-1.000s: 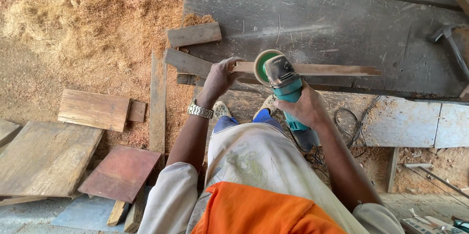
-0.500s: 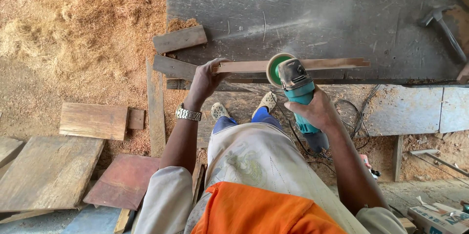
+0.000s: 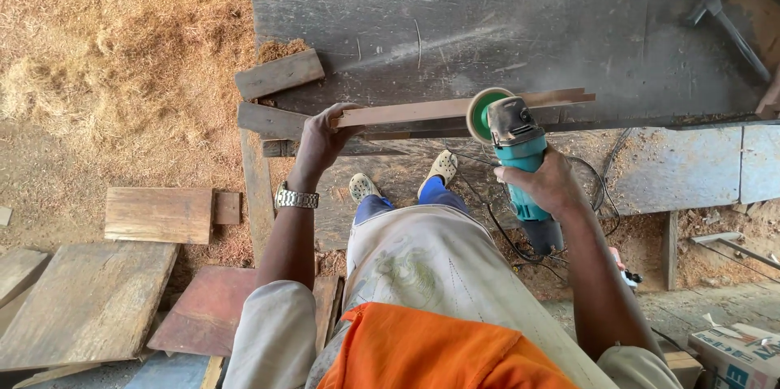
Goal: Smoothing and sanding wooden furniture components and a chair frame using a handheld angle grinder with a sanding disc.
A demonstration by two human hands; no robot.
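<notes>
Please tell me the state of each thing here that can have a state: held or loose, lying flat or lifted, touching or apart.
Left hand: closed on the strip's left end.
Right hand: closed on the grinder body.
Wooden strip: held level along the workbench edge.
Angle grinder: held, its disc against the strip.
Hammer: lying loose on the workbench.
Short wood blocks: lying flat, untouched.

Beyond the strip of wood [image 3: 455, 108] we find the dark bench top [image 3: 504, 23] open to a hand, hemmed only by two short blocks [image 3: 279, 73] at left and a hammer [image 3: 727, 23] far right.
</notes>
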